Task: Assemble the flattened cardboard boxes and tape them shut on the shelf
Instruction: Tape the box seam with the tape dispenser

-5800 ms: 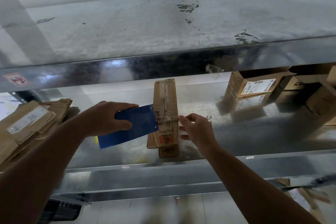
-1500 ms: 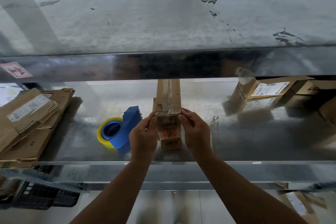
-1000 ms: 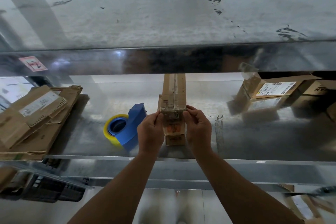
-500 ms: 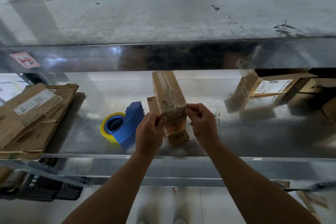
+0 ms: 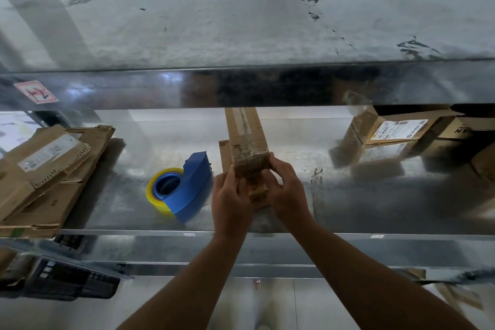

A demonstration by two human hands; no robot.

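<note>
1. The box (image 5: 246, 136) sits in the middle of the shelf (image 5: 375, 211), with its near end close to the front edge.
2. The box is long and thin. Its long side runs from the front edge toward the back of the shelf, almost straight away from me. The far end leans a little to the left.
3. My left hand (image 5: 230, 195) grips the left side of the near end, with its fingers curled round it.
4. My right hand (image 5: 286, 190) grips the right side of the same end, fingers curled too. The two hands face each other with the box end between them.
5. I can see shiny tape along the top of the box and over the near end, right under my fingers.
6. Both hands are just as close to the box, so neither one has to reach. I think the job right now is to press the tape flat on this end.
7. The far end is well away from my hands. To work on it, I would likely have to turn the box round or pull it toward the front edge.
8. The blue tape holder (image 5: 187, 190) with its yellow roll lies just left of the box, so my left hand is nearer to it.
9. The flat boxes (image 5: 48, 177) wait at the left end of the shelf. Other boxes (image 5: 396, 128) sit at the back right.
</note>
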